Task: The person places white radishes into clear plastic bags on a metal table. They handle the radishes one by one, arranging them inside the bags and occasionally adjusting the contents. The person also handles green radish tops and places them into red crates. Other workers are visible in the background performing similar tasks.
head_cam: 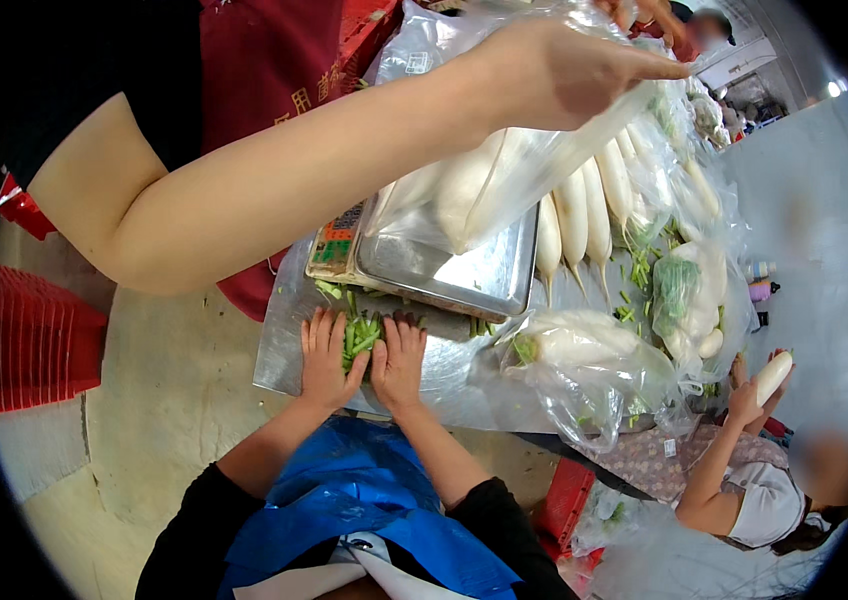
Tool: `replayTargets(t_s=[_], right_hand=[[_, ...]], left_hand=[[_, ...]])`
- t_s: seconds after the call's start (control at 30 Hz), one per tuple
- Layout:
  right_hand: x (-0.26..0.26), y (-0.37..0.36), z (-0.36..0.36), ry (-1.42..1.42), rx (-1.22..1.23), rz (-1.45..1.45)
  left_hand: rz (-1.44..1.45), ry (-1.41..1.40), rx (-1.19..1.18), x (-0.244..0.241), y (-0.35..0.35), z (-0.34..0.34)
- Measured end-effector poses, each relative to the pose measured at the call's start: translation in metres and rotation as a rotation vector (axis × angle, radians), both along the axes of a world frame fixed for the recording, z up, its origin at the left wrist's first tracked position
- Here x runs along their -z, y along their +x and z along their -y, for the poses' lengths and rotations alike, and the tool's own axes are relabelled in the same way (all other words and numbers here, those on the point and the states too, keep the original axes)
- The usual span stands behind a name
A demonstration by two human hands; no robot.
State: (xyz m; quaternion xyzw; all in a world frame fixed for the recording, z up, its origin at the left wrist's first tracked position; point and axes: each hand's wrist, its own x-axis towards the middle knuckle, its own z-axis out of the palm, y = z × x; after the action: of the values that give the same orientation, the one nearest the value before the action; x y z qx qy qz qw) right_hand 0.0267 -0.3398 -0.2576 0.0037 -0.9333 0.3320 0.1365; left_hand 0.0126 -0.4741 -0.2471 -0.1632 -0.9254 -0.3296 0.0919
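My left hand (328, 361) and my right hand (399, 358) lie on the metal table (461, 390), either side of a small heap of cut green stems (361, 337). Their fingers point away from me, and the palms press in at the heap's edges. Just beyond the fingertips stands a weighing scale with a steel pan (495, 262). On the pan rests a clear plastic bag of white radishes (461, 195). Right of my hands lies another clear bag of white radishes (589, 337).
A co-worker's bare arm (304, 150) reaches over the scale. Loose white radishes (572, 217) and more bagged ones (694, 292) cover the table's right part. Another person (746, 472) at the right holds a radish (774, 379). Stacked red crates (38, 337) stand at the left.
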Motion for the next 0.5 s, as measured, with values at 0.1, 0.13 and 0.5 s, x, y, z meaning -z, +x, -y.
replayTargets(t_s=[0.1,0.13,0.5], right_hand=[[0.009,-0.001,0.018,-0.196,0.049,-0.049],[0.007,-0.001,0.021,-0.251,0.085,-0.037],[-0.004,-0.018,0.053,-1.001,0.286,-0.190]], left_hand=[[0.072,0.267,0.000,0.011,0.000,-0.011],[0.016,0.252,-0.014,0.012,-0.001,-0.014],[0.743,1.350,0.159,0.015,-0.016,-0.024]])
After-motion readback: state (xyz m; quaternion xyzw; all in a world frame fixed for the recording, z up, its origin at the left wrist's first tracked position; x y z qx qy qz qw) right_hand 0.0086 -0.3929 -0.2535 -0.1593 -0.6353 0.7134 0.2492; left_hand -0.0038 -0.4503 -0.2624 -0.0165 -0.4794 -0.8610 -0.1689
